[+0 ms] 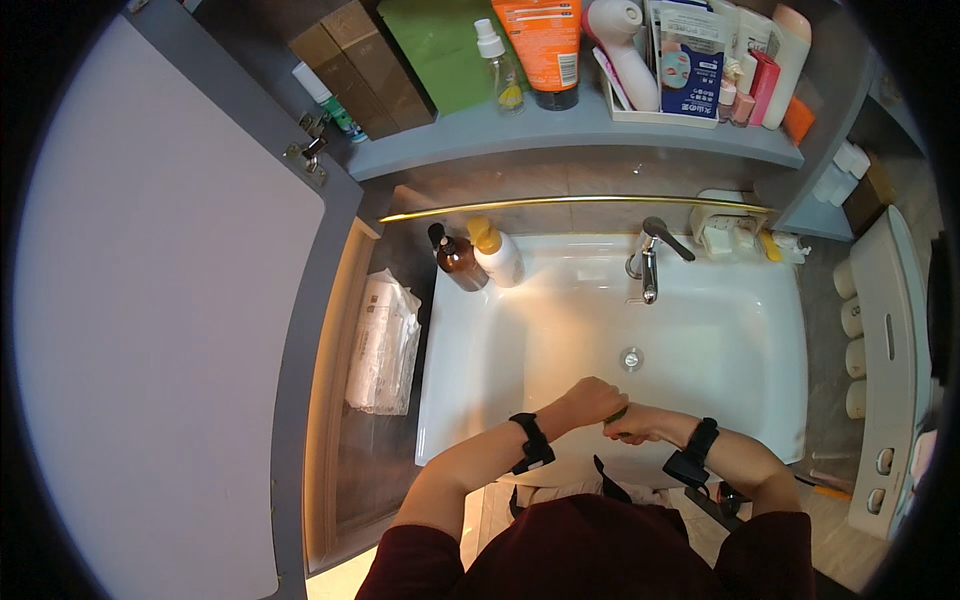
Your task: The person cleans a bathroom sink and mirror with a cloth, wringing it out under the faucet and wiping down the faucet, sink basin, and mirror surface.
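My left hand (594, 401) and my right hand (645, 424) meet over the near edge of a white sink (480, 375). The fingers of both are closed. Between them shows a bit of a small dark green thing (617, 413), mostly hidden, so its kind cannot be made out. My right hand is wrapped round it, and the left fist presses against it from the other side. Beyond the hands lie the round metal drain (630, 359) and a chrome faucet (650, 270). I cannot see any water running.
An amber pump bottle (460, 262) and a white one with a yellow pump (497, 255) stand at the back left. A grey shelf (570, 140) full of toiletries overhangs the sink. An open cabinet door (160, 300) fills the left. Wrapped tissues (383, 345) lie beside the basin.
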Available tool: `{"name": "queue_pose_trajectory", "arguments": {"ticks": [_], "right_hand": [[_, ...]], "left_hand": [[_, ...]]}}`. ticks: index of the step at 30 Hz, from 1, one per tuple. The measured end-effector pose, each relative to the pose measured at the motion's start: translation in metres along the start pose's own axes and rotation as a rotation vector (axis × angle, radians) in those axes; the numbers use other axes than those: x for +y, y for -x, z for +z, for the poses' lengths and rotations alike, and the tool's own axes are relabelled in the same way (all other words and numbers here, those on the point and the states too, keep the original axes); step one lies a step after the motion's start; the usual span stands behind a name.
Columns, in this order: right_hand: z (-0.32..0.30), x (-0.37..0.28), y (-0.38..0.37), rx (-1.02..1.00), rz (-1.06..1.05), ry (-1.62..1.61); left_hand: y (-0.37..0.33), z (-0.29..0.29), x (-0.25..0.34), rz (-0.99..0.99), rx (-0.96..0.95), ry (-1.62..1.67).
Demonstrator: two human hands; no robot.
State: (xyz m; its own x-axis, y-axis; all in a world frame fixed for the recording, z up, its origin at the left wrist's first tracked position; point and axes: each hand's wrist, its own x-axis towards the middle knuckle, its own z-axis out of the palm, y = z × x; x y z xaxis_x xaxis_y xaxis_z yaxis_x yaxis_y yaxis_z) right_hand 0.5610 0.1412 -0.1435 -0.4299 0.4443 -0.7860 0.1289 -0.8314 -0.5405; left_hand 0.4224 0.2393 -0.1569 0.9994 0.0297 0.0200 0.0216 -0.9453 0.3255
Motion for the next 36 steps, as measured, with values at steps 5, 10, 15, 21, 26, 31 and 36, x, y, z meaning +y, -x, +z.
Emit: {"name": "queue_pose_trajectory", "arguments": {"ticks": [5,10,15,21,26,31,36], "right_hand": [[0.003,0.006,-0.018,0.285,0.051,0.173],[-0.002,0.040,-0.058,0.485,-0.218,0.494],[-0.003,0.042,-0.079,0.571,-0.225,0.641],[-0.004,0.027,-0.065,0.625,-0.352,0.588],[-0.001,-0.005,-0.033,0.386,-0.208,0.253],[0.009,-0.037,0.021,-0.001,-0.231,-0.350],[0.003,-0.030,0.026,-0.390,-0.221,-0.574]], "left_hand": [[-0.016,0.025,-0.001,-0.236,-0.387,0.001],[-0.019,0.041,-0.004,-0.350,-0.499,-0.038],[-0.012,0.046,-0.014,-0.389,-0.462,-0.046],[-0.005,0.029,-0.016,-0.333,-0.293,-0.076],[0.020,-0.010,-0.019,-0.107,0.029,-0.079],[0.030,-0.052,-0.008,-0.079,0.347,-0.033],[0.036,-0.079,0.003,0.205,0.501,-0.210]]}}
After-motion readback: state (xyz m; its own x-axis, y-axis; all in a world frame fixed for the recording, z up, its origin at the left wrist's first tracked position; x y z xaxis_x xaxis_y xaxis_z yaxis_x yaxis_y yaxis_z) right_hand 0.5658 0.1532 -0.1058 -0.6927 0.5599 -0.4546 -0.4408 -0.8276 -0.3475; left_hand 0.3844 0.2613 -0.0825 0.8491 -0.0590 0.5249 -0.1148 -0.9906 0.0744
